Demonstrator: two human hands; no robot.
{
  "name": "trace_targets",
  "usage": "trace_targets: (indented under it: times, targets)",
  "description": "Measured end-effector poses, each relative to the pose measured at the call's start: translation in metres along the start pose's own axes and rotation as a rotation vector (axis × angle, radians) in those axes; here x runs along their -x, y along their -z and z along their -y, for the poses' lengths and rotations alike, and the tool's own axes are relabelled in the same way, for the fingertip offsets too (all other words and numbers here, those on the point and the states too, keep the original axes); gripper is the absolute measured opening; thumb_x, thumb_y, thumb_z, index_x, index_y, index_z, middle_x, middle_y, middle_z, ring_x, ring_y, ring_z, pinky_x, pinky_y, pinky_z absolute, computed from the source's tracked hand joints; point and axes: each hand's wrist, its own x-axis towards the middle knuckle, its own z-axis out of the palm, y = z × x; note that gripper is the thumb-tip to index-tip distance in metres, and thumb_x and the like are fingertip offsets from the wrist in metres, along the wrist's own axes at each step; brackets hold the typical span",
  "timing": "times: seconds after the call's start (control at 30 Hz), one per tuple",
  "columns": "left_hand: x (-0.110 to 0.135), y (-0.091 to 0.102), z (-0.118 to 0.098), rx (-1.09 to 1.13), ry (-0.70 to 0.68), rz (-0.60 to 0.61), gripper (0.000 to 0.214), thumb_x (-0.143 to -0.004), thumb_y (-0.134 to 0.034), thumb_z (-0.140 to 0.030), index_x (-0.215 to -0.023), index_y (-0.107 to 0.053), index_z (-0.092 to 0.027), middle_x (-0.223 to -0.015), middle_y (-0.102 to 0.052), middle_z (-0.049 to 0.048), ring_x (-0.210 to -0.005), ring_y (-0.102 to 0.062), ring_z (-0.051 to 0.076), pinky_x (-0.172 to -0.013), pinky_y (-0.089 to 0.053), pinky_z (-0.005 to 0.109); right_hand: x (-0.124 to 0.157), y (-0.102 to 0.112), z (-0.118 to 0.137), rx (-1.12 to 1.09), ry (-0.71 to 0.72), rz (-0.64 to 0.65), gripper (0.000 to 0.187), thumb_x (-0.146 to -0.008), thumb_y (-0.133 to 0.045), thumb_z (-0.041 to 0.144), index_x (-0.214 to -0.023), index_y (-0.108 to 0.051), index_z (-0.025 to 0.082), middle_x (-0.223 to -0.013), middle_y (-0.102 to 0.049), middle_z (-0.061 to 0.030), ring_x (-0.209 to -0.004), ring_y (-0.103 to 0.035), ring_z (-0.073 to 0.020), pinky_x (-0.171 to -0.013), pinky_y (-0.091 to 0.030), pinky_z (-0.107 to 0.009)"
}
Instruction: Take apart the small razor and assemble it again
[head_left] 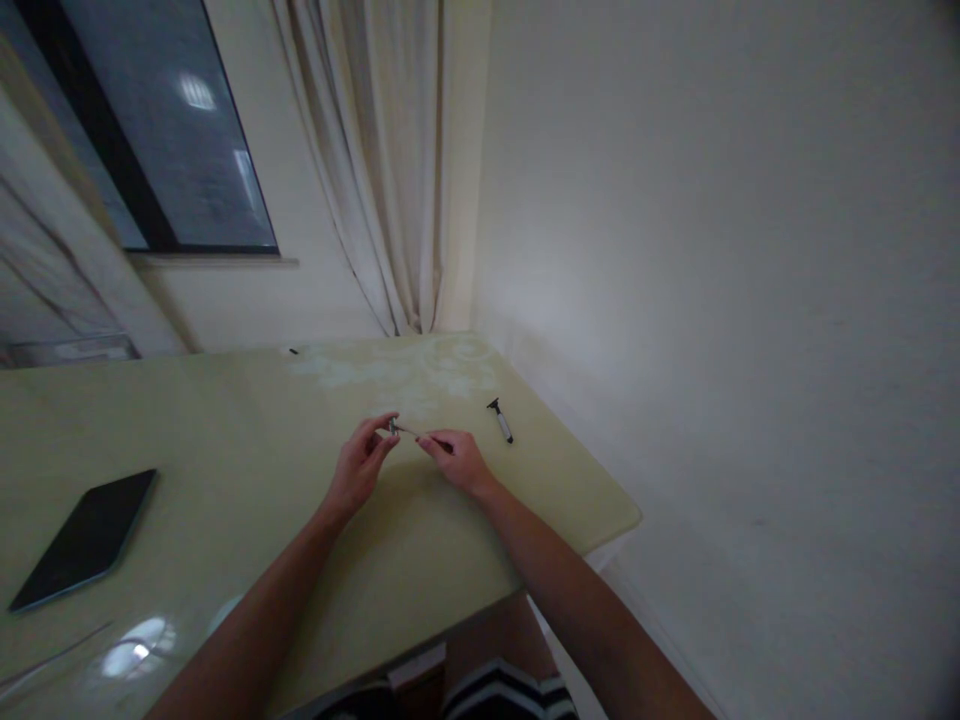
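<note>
Above the table's middle, my left hand (361,462) pinches a small metallic piece (393,426) between thumb and fingertips; it is too small to name. My right hand (457,458) grips a thin, light-coloured rod-like tool (407,430), whose far end meets or nearly meets the piece. Its rear part is hidden in my fingers. To the right of both hands lies a razor (502,421) with a grey-and-black handle, its head pointing away from me.
A dark tablet (86,540) lies on the pale green tabletop (225,440) at left. A small black object (293,351) sits near the back edge. Curtains (382,170) hang behind, and a wall (712,300) borders the right side. A cable-like strand (56,657) lies at lower left.
</note>
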Motion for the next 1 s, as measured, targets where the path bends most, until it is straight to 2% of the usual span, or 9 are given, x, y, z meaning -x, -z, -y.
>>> trace_targets:
  times: [0.07, 0.2, 0.3, 0.4, 0.53, 0.63, 0.8, 0.9, 1.0]
  targets:
    - [0.0002, -0.0001, 0.0004, 0.006, -0.008, -0.001, 0.04, -0.092, -0.065, -0.04, -0.125, -0.069, -0.018, -0.079, -0.058, -0.0015, -0.057, -0.046, 0.01, -0.054, -0.037, 0.023, -0.0001, 0.0, -0.0005, 0.024, -0.015, -0.042, 0.047, -0.099, -0.056, 0.056, -0.091, -0.081, 0.017, -0.073, -0.067, -0.0022, -0.069, -0.055, -0.015, -0.065, -0.037, -0.026]
    - [0.0002, -0.0009, 0.0024, 0.011, -0.007, 0.002, 0.04, -0.092, -0.064, -0.04, -0.125, -0.069, -0.018, -0.083, -0.06, -0.0007, -0.057, -0.045, 0.01, -0.053, -0.038, 0.022, -0.0005, 0.0007, 0.0006, 0.039, 0.01, -0.004, 0.046, -0.1, -0.056, 0.055, -0.085, -0.079, 0.018, -0.07, -0.063, -0.0009, -0.066, -0.051, -0.0142, -0.063, -0.034, -0.026]
    - [-0.0003, -0.0014, 0.0044, 0.013, -0.023, -0.003, 0.039, -0.09, -0.065, -0.04, -0.123, -0.07, -0.019, -0.087, -0.061, 0.0, -0.058, -0.046, 0.01, -0.054, -0.038, 0.022, -0.0006, 0.0014, 0.0022, 0.048, -0.006, -0.042, 0.047, -0.1, -0.056, 0.054, -0.08, -0.077, 0.017, -0.067, -0.06, -0.0003, -0.064, -0.049, -0.0139, -0.062, -0.033, -0.026]
    - [-0.0003, -0.0018, 0.0049, 0.015, -0.024, -0.005, 0.039, -0.091, -0.065, -0.039, -0.123, -0.07, -0.019, -0.089, -0.061, 0.0004, -0.057, -0.044, 0.009, -0.054, -0.038, 0.022, 0.0, 0.0024, 0.0039, 0.033, 0.047, -0.019, 0.043, -0.099, -0.058, 0.052, -0.085, -0.077, 0.017, -0.071, -0.062, -0.0007, -0.066, -0.051, -0.0139, -0.064, -0.034, -0.026]
    - [0.0003, -0.0024, 0.0032, 0.027, -0.031, -0.008, 0.04, -0.091, -0.065, -0.04, -0.124, -0.069, -0.018, -0.086, -0.06, -0.0001, -0.057, -0.043, 0.009, -0.053, -0.037, 0.022, 0.0011, 0.0035, 0.0054, 0.076, 0.021, -0.062, 0.044, -0.102, -0.055, 0.051, -0.082, -0.076, 0.018, -0.071, -0.063, -0.0016, -0.066, -0.052, -0.0142, -0.064, -0.034, -0.026]
    - [0.0004, -0.0029, 0.0027, 0.029, -0.022, -0.003, 0.041, -0.091, -0.065, -0.04, -0.126, -0.069, -0.018, -0.085, -0.059, -0.0005, -0.057, -0.043, 0.009, -0.053, -0.037, 0.022, 0.0015, 0.0029, 0.0054, 0.098, 0.061, -0.022, 0.041, -0.101, -0.056, 0.051, -0.087, -0.077, 0.019, -0.075, -0.064, -0.002, -0.069, -0.054, -0.0146, -0.067, -0.036, -0.026]
    - [-0.0005, -0.0034, 0.0042, 0.017, -0.026, -0.01, 0.038, -0.09, -0.065, -0.04, -0.121, -0.07, -0.019, -0.083, -0.06, -0.0008, -0.057, -0.045, 0.01, -0.053, -0.038, 0.023, 0.0008, 0.0014, 0.005, 0.17, -0.008, -0.085, 0.044, -0.103, -0.053, 0.051, -0.085, -0.076, 0.019, -0.073, -0.063, -0.0022, -0.069, -0.052, -0.0151, -0.064, -0.033, -0.027]
    - [-0.0003, -0.0032, 0.0035, 0.013, -0.013, -0.004, 0.04, -0.09, -0.066, -0.041, -0.124, -0.07, -0.019, -0.082, -0.06, -0.0011, -0.057, -0.045, 0.01, -0.053, -0.037, 0.023, 0.0011, 0.0022, 0.0051, 0.155, 0.042, -0.031, 0.04, -0.102, -0.054, 0.049, -0.086, -0.075, 0.019, -0.073, -0.062, -0.0011, -0.07, -0.053, -0.0145, -0.067, -0.034, -0.026]
    - [0.0001, -0.0028, 0.0018, 0.022, -0.012, -0.009, 0.039, -0.091, -0.065, -0.04, -0.124, -0.07, -0.02, -0.081, -0.058, -0.0013, -0.057, -0.045, 0.01, -0.053, -0.037, 0.023, 0.0017, 0.0039, 0.0058, 0.208, -0.03, -0.049, 0.04, -0.102, -0.055, 0.046, -0.079, -0.073, 0.019, -0.069, -0.06, -0.0002, -0.066, -0.051, -0.0142, -0.064, -0.032, -0.026]
